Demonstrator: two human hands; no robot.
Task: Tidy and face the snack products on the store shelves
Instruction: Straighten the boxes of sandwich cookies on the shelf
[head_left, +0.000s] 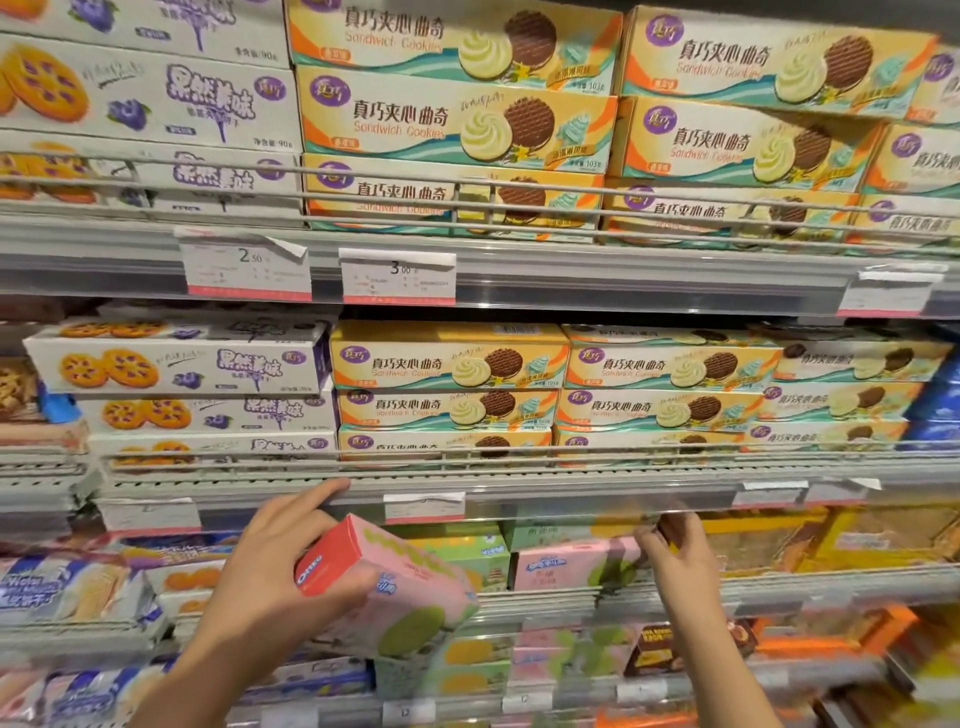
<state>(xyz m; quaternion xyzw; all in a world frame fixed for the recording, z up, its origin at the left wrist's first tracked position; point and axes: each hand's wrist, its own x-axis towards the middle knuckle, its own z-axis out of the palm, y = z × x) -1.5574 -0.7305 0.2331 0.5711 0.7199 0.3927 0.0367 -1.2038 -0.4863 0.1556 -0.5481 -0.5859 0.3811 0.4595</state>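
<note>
A left hand (270, 561) grips a pink Oreo box (389, 587), tilted clear of the shelf at lower centre. The right hand (675, 545), lower right, reaches to a pink box (571, 564) on that shelf; whether it grips is unclear. Upper rows of "Sandwich Cookies" boxes (452, 117) already look faced, above price tags (399, 275) reading 2.50 and 3.00; the lower shelf appears unfinished.
</note>
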